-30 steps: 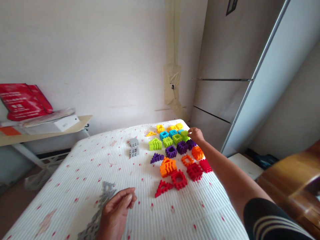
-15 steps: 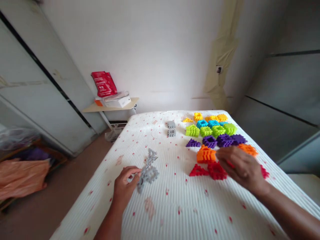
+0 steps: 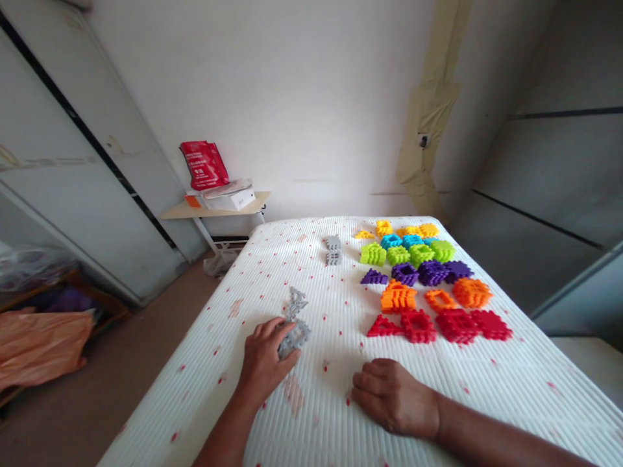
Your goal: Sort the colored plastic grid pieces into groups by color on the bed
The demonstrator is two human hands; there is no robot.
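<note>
My left hand (image 3: 267,353) has its thumb and fingers around a grey toothed piece (image 3: 294,337) on the white spotted mattress (image 3: 321,415). Just beyond it lies a grey triangular piece (image 3: 296,301). My right hand (image 3: 395,397) rests on the mattress as a loose fist, nearer to me than the red pieces (image 3: 419,325); what its curled fingers hold, if anything, is hidden. Orange pieces (image 3: 398,297), including a single square frame (image 3: 440,299), lie behind the red row. Farther back are purple (image 3: 403,274), green (image 3: 372,253), blue (image 3: 390,241) and yellow (image 3: 383,228) pieces.
Two small grey stacks (image 3: 333,258) stand at the back middle of the mattress. Beyond its left back corner, a small table (image 3: 180,211) holds a white box (image 3: 233,196) and a red bag (image 3: 204,165). An orange bag (image 3: 43,344) lies at the far left.
My right hand has moved from above the orange and red pieces down and left to the mattress. My left hand has shifted right, its fingers now spanning the grey piece.
</note>
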